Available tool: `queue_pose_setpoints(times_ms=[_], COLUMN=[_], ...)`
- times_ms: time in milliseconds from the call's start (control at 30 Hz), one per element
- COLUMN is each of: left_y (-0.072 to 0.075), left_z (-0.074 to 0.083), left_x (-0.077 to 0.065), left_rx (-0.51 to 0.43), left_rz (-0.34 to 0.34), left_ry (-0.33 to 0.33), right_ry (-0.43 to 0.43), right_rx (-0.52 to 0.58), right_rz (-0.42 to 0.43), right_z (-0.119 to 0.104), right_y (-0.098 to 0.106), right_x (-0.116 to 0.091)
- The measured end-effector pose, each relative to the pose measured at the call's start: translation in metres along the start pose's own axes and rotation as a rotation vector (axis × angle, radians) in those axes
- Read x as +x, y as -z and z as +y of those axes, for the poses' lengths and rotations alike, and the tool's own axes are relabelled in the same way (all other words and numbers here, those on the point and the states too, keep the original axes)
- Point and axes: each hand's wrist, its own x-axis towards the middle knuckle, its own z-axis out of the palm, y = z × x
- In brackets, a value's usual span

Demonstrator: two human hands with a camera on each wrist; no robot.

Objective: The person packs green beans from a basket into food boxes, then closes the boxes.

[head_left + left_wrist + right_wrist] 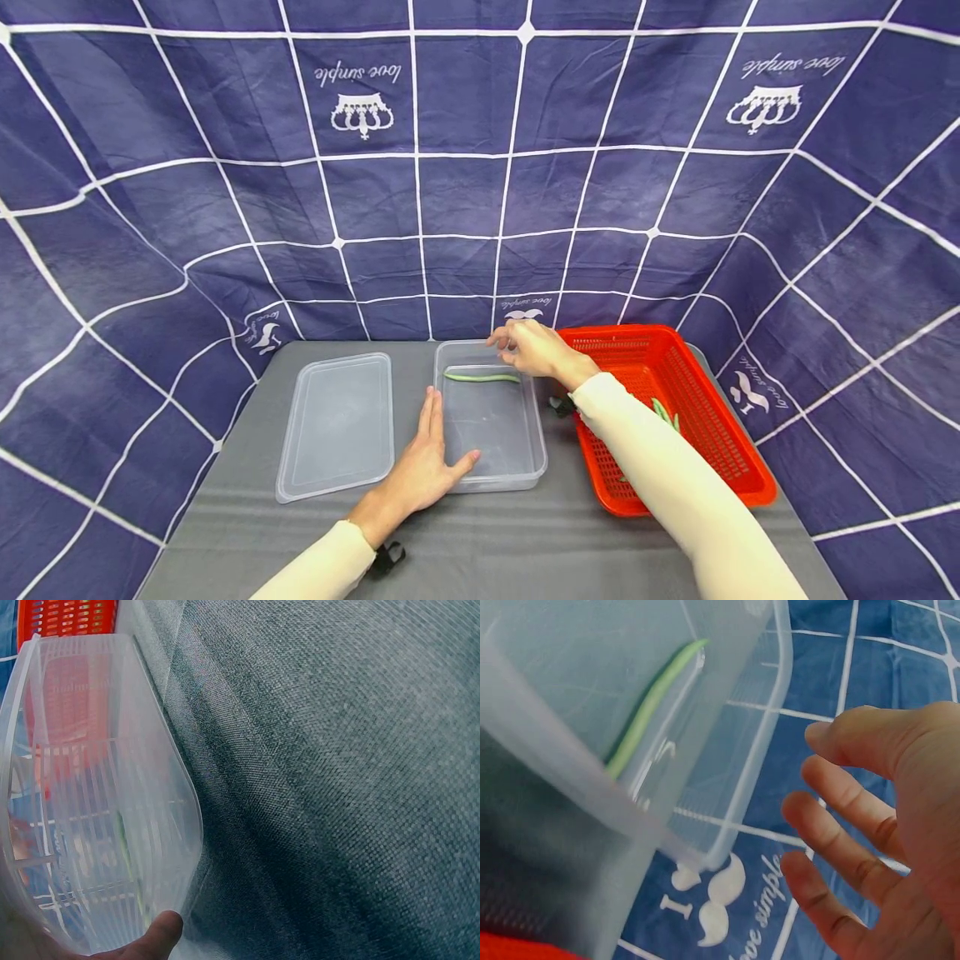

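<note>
A clear plastic container [495, 425] stands mid-table with one green bean [482, 377] lying across its far end. My left hand [426, 462] rests against the container's left and near sides, fingers straight and thumb out at the near rim; in the left wrist view the thumb [161, 934] touches the clear wall. Over the container's far right corner hovers my right hand [528, 346]. In the right wrist view its fingers [817, 817] are loosely bent and hold nothing, apart from the rim. The bean [652, 712] shows there along the container's end wall.
A red plastic basket [712, 433] with a few green beans [663, 412] stands to the right, partly hidden by my right sleeve. The clear lid [341, 421] lies flat on the left of the grey table [300, 542]. A blue gridded cloth [465, 192] hangs behind.
</note>
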Motion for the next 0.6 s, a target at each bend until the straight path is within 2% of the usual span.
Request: queue_pose_setpoints(times_ms=[333,600], left_y=[0.003,0.002], left_z=[0.003,0.004], left_x=[-0.001,-0.001], left_rx=[0.009,0.019], left_rz=[0.010,0.010], left_ry=[0.009,0.007], right_ry=[-0.002,-0.059], right_rx=[0.003,-0.002], right_rz=[0.107,0.153], right_z=[0.020,0.044], right_y=[0.020,0.028], right_x=[-0.044,-0.090])
